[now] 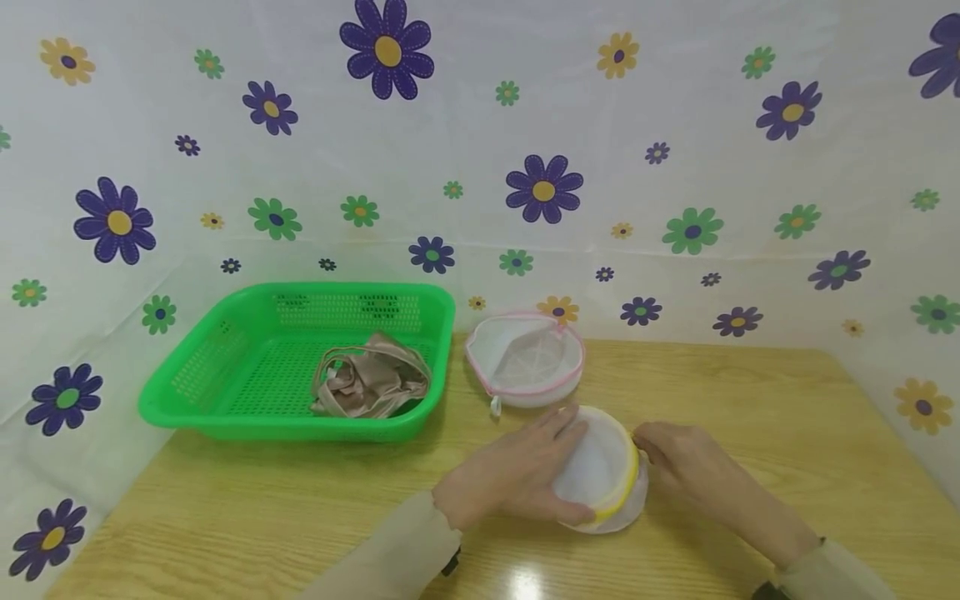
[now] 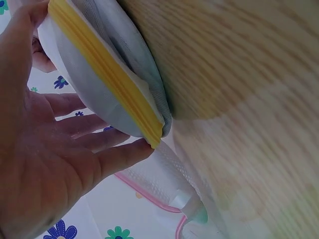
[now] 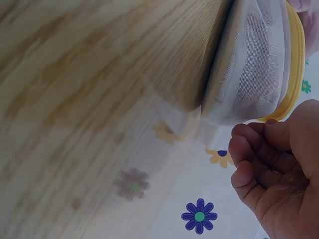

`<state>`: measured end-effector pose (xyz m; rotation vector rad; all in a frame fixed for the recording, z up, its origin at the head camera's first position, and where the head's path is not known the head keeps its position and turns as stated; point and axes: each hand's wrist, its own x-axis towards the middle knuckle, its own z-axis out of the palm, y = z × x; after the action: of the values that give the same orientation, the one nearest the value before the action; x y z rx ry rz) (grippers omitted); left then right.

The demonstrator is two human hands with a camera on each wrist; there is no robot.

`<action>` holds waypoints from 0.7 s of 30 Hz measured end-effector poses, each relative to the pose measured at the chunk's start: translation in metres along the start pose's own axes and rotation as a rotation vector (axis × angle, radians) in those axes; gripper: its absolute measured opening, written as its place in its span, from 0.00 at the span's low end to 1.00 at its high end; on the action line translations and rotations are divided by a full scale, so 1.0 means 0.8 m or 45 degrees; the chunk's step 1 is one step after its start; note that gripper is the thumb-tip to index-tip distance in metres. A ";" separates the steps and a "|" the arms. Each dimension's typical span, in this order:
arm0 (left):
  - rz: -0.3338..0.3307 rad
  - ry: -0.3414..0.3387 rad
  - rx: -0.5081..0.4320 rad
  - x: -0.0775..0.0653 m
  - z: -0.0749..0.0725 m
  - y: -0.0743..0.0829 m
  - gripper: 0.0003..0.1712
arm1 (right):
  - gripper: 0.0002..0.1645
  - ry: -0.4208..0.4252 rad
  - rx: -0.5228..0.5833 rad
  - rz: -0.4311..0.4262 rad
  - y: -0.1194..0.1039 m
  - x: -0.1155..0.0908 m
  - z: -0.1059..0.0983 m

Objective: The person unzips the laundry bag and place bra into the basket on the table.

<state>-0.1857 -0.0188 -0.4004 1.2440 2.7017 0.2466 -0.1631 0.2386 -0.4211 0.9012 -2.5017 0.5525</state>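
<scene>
A round white mesh laundry bag with a yellow zipper band stands on the table in front of me. My left hand grips it from the left, thumb at the near rim and fingers over the far side. In the left wrist view, that hand spans the yellow band end to end. On the bag's right side my right hand pinches the yellow edge with thumb and forefinger, its other fingers curled. The right wrist view shows the mesh side upright on the wood, fingertips at the band's end.
Behind the bag lies a second mesh laundry bag with pink trim, its zipper gaping. A green plastic basket at the left holds a crumpled brown satin cloth. A flower-printed sheet hangs behind the wooden table.
</scene>
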 end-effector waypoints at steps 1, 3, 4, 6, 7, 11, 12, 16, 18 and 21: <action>-0.001 -0.001 -0.006 0.000 0.000 0.000 0.58 | 0.16 0.002 0.000 -0.001 0.000 0.000 0.000; -0.005 -0.005 -0.013 -0.001 0.001 0.000 0.58 | 0.16 0.012 -0.002 -0.005 0.001 -0.001 0.002; -0.004 -0.004 -0.011 0.000 0.001 -0.001 0.58 | 0.16 0.018 -0.005 -0.010 0.002 -0.002 0.002; -0.011 -0.012 -0.019 0.000 0.001 -0.001 0.57 | 0.17 0.028 0.000 -0.020 0.003 -0.002 0.003; -0.016 -0.019 -0.015 0.000 0.001 0.000 0.57 | 0.17 0.033 0.003 -0.025 0.003 -0.003 0.003; -0.055 -0.058 -0.032 0.000 0.002 0.001 0.56 | 0.18 0.044 0.024 -0.036 0.005 -0.005 0.004; -0.065 -0.064 -0.037 0.000 0.003 0.001 0.56 | 0.18 0.047 0.027 -0.037 0.006 -0.005 0.004; -0.093 -0.076 -0.046 0.000 0.005 0.002 0.55 | 0.19 0.062 0.024 -0.037 0.005 -0.005 0.005; -0.098 -0.074 -0.042 0.001 0.005 0.002 0.55 | 0.19 0.064 0.026 -0.029 0.005 -0.006 0.005; -0.104 -0.076 -0.048 0.001 0.005 0.002 0.54 | 0.18 0.060 0.029 -0.018 0.005 -0.007 0.004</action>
<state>-0.1843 -0.0167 -0.4037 1.1098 2.6773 0.2447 -0.1628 0.2424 -0.4275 0.9034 -2.4495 0.5923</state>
